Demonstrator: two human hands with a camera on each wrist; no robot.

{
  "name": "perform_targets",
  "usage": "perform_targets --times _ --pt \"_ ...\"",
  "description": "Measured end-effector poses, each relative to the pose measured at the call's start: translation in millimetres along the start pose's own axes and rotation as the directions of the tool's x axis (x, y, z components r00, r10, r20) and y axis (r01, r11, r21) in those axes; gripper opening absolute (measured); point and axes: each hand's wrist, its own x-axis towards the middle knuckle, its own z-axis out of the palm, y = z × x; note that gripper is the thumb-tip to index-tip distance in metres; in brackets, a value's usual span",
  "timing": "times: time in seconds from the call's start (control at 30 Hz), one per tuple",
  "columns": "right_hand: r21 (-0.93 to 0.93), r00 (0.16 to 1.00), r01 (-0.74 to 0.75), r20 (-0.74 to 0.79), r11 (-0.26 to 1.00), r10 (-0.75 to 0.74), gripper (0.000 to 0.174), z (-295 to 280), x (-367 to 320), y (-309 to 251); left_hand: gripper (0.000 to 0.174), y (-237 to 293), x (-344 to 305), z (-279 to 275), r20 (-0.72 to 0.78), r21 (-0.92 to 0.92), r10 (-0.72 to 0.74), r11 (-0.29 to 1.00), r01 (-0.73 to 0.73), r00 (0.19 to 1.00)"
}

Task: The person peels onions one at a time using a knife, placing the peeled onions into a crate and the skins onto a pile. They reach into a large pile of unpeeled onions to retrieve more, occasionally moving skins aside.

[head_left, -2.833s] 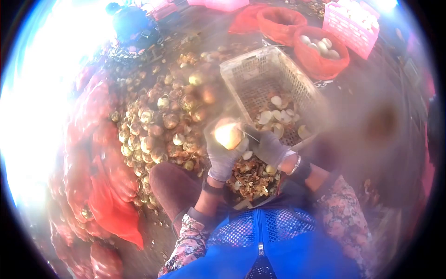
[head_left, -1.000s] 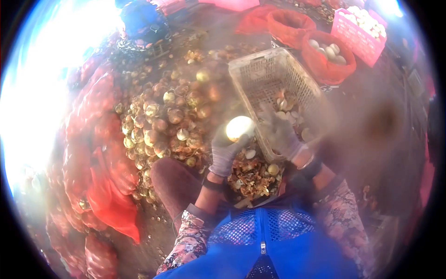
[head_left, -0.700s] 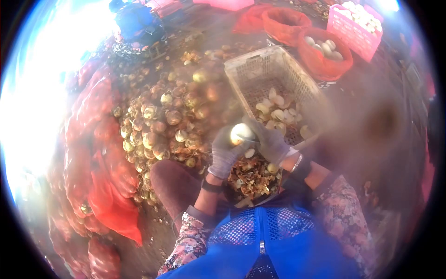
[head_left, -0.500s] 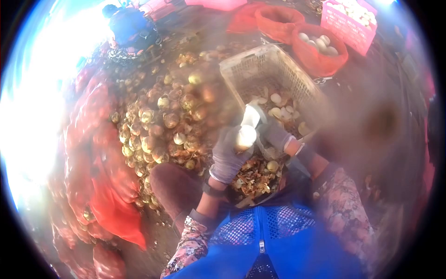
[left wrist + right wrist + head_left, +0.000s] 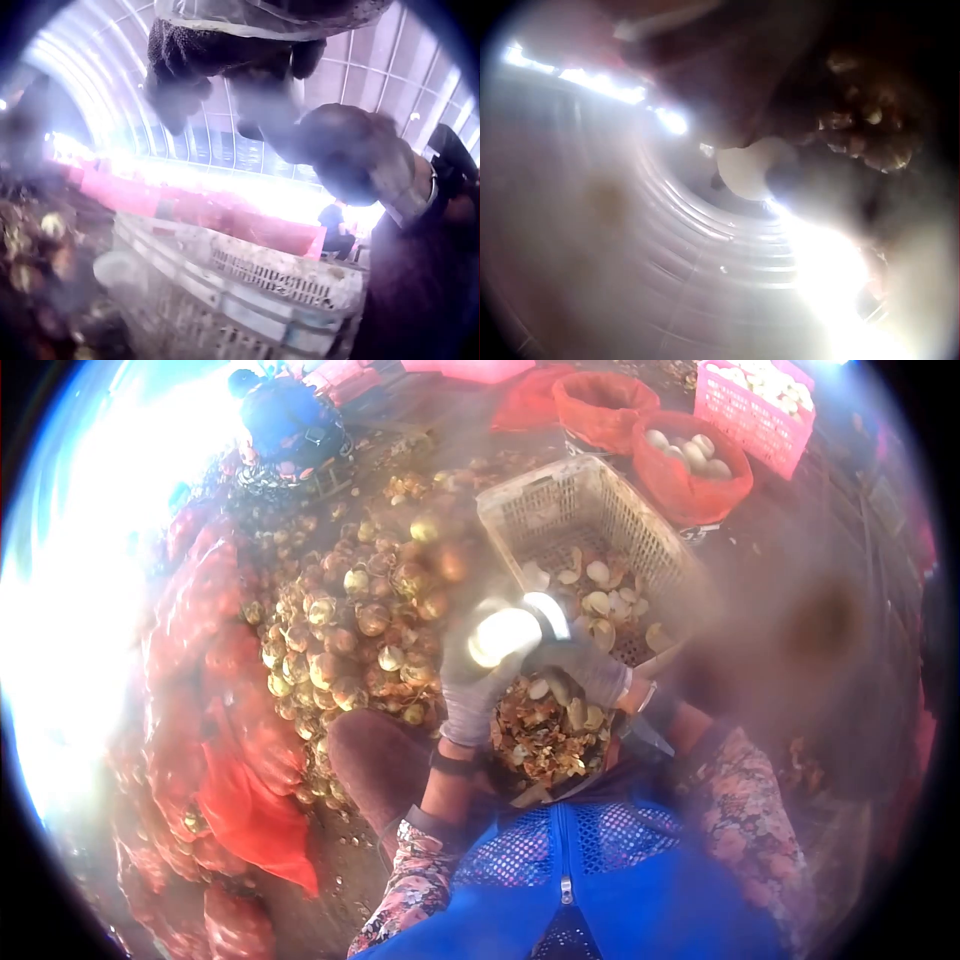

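In the head view my gloved left hand [image 5: 473, 690] grips a glaring white peeled onion [image 5: 503, 637]. Against the onion's right side is my gloved right hand [image 5: 592, 672], and a bright curved strip of onion layer [image 5: 547, 615] stands between the two. A knife blade [image 5: 648, 738] juts toward the lower right from under the right hand; its handle is hidden. The left wrist view shows the right hand [image 5: 360, 154] near the dark gloved left fingers [image 5: 180, 67]. A pale onion [image 5: 750, 171] appears, blurred, in the right wrist view.
A plastic crate [image 5: 540, 490] holding white onion pieces stands just beyond the hands. Unpeeled onions [image 5: 335, 630] are heaped at left beside red net bags [image 5: 245, 790]. Brown peelings [image 5: 545, 745] lie below the hands. Red-lined containers [image 5: 690, 500] stand at back right; another person [image 5: 285, 425] is at back left.
The onion and left hand have moved slightly up and left. The strip of onion layer sits lower and more to the right of the onion. The knife blade now shows below the right hand.
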Motion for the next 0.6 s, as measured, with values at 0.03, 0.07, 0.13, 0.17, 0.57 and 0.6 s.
perform_targets --times 0.03,0.07,0.13,0.17,0.57,0.6 --pt "0.047 0.998 0.070 -0.009 0.996 -0.069 0.051 -1 2 3 0.058 -3 5 -6 0.021 0.241 0.105 0.965 -0.107 0.994" --pt "0.091 0.990 0.139 -0.020 0.986 -0.138 0.053 -2 5 8 0.059 -4 8 -9 0.065 0.463 0.203 0.861 -0.210 0.977" --pt "0.082 0.978 0.206 -0.034 0.975 -0.204 0.057 -5 10 13 0.061 -6 7 -9 0.109 0.594 0.242 0.762 -0.258 0.964" --pt "0.030 0.979 0.203 -0.035 0.979 -0.202 0.059 -6 11 15 0.060 -9 5 -10 0.098 0.572 0.211 0.788 -0.229 0.973" --pt "-0.404 0.782 0.558 -0.038 0.725 -0.622 0.048 -4 17 25 0.055 -6 4 -8 0.220 -0.587 -0.341 0.702 0.403 0.914" --pt "-0.408 0.773 0.571 -0.027 0.713 -0.634 0.047 -4 15 21 0.055 -10 4 -10 0.263 -0.633 -0.321 0.654 0.414 0.910"
